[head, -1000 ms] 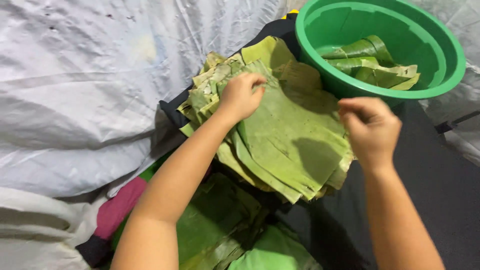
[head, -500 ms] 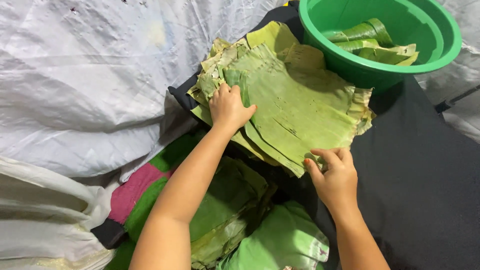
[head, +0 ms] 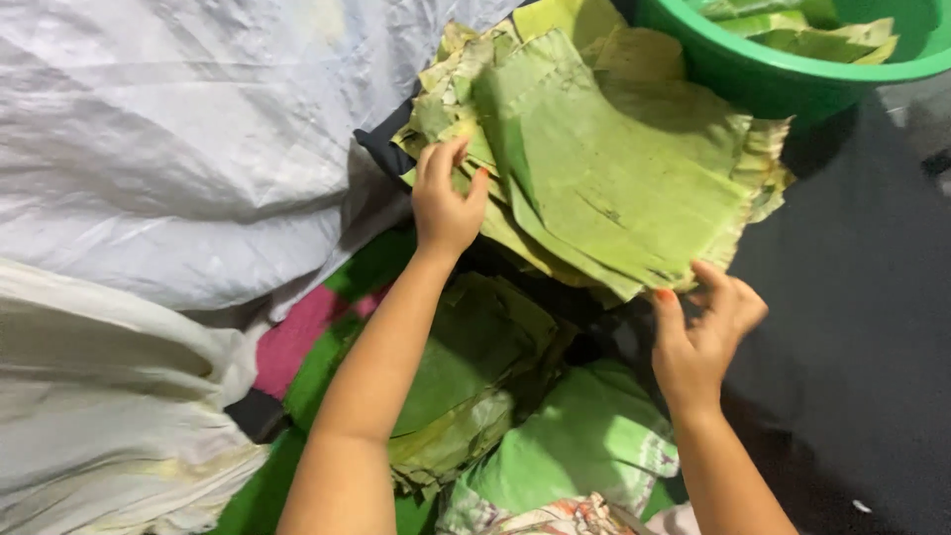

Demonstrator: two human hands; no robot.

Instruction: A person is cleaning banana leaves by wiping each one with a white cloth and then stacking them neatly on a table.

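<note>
A thick stack of cut green banana leaves [head: 604, 159] lies on a dark surface below a green plastic basin [head: 783, 74]. My left hand [head: 446, 203] grips the stack's left edge, fingers curled over the top sheets. At the near right edge, my right hand [head: 705, 332] pinches the lower corner of the top leaf with its fingertips. More folded leaf pieces [head: 812, 30] sit inside the basin.
A white woven plastic sheet [head: 168, 139] covers the left side. Below the stack lie another pile of darker leaves [head: 475, 376] and a green cloth [head: 584, 436]. A dark mat [head: 852, 337] spreads to the right. A pink and green fabric [head: 307, 337] shows near my left arm.
My right hand came down from the stack's far right to its near edge and pinched a leaf corner. My left hand slid to the left edge. The camera moved closer.
</note>
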